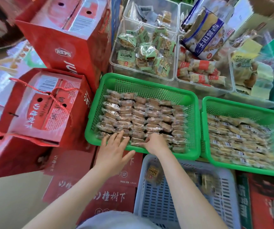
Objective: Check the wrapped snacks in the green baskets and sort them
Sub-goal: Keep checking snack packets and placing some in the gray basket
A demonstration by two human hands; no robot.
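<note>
Head view: A person leans over two green baskets of wrapped snacks, both arms reaching into the nearer rows of the left green basket (pixel 143 87). The left hand (pixel 114 147) lies flat across the front rim, its fingers (pixel 119 136) straight and slightly spread, tips resting on the packets as if to steady the row. The right hand (pixel 154 142) is tucked among the packets at the front edge; its fingers (pixel 143 143) look curled toward one brown wrapped snack (pixel 137 140), though motion blur leaves it unclear whether they pinch it or merely touch it.

The wrapped snacks (pixel 143 116) sit in neat overlapping rows, probably so each can be checked in turn. The right green basket (pixel 242 106), touching the first, holds paler packets (pixel 238 141) packed the same way and untouched by either hand.

Just below, under the right forearm, a grey-blue slotted crate (pixel 159 200) holds only a few packets (pixel 154 175), likely the place for sorted pieces.

Beyond the baskets stand clear plastic bins (pixel 116 63) of green-wrapped and red-labelled snacks, with a blue bag (pixel 204 37) propped on top. Red gift cartons (pixel 63 42) crowd the left side and lie beneath the baskets, hemming in the left hand's side of the work area.
</note>
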